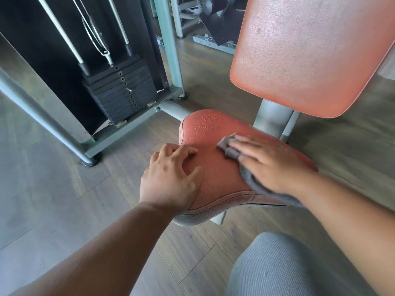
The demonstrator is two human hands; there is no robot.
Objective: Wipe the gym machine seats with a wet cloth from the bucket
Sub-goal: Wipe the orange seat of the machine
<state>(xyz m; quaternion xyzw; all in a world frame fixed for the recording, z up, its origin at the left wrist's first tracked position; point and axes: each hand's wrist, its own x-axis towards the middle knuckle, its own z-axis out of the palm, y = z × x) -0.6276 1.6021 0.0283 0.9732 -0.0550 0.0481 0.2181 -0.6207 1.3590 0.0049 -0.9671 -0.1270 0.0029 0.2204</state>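
Grey textured trouser knee, nearest the lens, at the lower right beneath the working forearm. Right hand: fingers straight and spread, palm flat, pressing a grey cloth down on the red padded seat; nothing is curled round the cloth, so it is pinned by pressure rather than gripped, which suits a sliding wipe. Cloth edges show beyond the fingertips and trail back under the wrist toward the near edge of the seat. Left hand: set on the seat's near left corner, just beside the cloth hand but apart from it, fingers loosely bent with tips on the vinyl, holding nothing; judged to be bracing the body or steadying the pad while the other hand works. Water droplets bead on the far end of the seat, ahead of the cloth's fingertips, so that patch is judged not yet wiped over. Red backrest pad: above and beyond the cloth hand, tilted, on a grey post. Black weight stack with steel guide rods stands well apart, beyond the left hand, inside the grey machine frame. Wood-look floor beneath. Bucket: not in view.
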